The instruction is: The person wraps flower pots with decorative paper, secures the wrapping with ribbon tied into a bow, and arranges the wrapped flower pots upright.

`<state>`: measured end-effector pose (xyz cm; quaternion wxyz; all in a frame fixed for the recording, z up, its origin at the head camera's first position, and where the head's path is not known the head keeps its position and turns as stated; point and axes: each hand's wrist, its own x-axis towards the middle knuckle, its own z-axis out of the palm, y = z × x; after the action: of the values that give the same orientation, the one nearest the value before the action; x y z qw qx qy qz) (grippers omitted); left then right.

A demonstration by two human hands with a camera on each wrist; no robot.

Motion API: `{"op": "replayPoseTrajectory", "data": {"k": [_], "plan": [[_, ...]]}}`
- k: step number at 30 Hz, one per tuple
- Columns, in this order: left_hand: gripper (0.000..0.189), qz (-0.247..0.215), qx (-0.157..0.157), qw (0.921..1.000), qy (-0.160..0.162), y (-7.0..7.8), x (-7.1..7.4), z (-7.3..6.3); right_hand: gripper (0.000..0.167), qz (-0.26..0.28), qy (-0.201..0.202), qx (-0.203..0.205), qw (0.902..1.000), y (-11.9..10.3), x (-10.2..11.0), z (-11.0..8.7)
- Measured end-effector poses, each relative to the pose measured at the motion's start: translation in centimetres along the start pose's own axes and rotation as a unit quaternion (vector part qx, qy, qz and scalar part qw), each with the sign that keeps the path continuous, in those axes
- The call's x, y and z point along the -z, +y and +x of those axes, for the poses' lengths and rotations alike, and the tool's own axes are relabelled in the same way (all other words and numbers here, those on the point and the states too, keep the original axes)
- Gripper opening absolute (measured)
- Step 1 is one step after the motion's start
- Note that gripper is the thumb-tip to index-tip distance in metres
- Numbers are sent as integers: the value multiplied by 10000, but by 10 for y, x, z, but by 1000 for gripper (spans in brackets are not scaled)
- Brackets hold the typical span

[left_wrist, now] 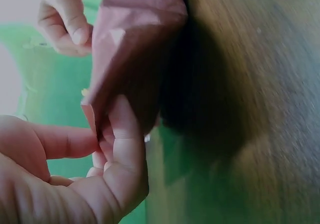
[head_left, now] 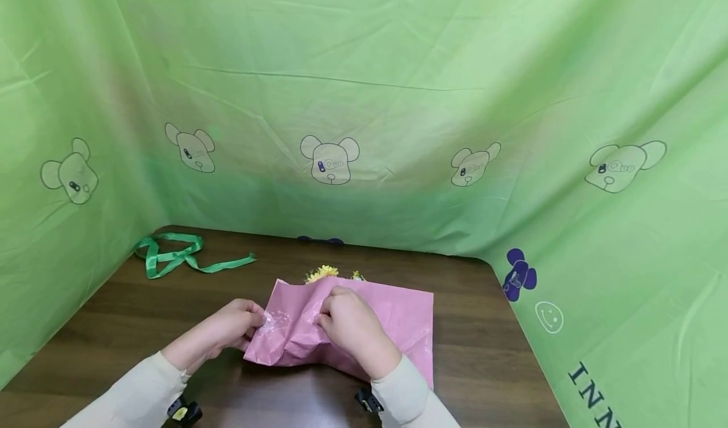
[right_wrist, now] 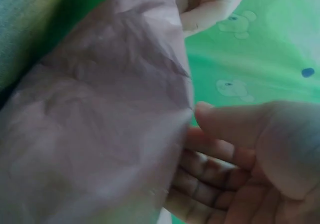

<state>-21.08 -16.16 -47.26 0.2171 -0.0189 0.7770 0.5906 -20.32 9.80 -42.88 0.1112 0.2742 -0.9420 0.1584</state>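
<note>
A sheet of glossy, creased pink wrapping paper (head_left: 406,319) is raised in folds over the table in the head view. My left hand (head_left: 234,324) pinches its left edge between thumb and fingers; the left wrist view shows that edge (left_wrist: 90,115) bent up beside the thumb. Further right, my right hand (head_left: 354,325) grips a raised fold near the middle. In the right wrist view the right thumb (right_wrist: 225,121) meets the paper's edge, with the fingers partly behind the sheet. Yellow flowers (head_left: 322,273) peek out beyond the far edge, their lower parts hidden by the paper.
A loose green ribbon (head_left: 227,265) lies in loops on the back left of the brown wooden table (head_left: 472,352). Green fabric printed with bear heads (head_left: 331,162) hangs behind the table and along both sides.
</note>
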Motion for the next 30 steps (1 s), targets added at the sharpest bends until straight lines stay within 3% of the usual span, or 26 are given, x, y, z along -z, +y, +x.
{"op": "replayPoseTrajectory", "data": {"k": [9,13,17,23,30], "plan": [[10,-304,179,9970,-682,-17,12,8,15,51,180,-449,9988,-5,-8,-1],[11,-253,205,9970,-702,-18,13,8,14,-98,197,-508,9985,-9,-8,0],[12,-36,220,9985,-502,-19,11,9,12,-174,285,-552,9979,-12,-7,-1],[11,432,311,9985,136,-23,6,13,6,-165,406,-516,9977,-14,-8,-3],[11,615,248,9962,567,-21,0,12,6,-270,341,-621,9971,-17,-8,-5]]}}
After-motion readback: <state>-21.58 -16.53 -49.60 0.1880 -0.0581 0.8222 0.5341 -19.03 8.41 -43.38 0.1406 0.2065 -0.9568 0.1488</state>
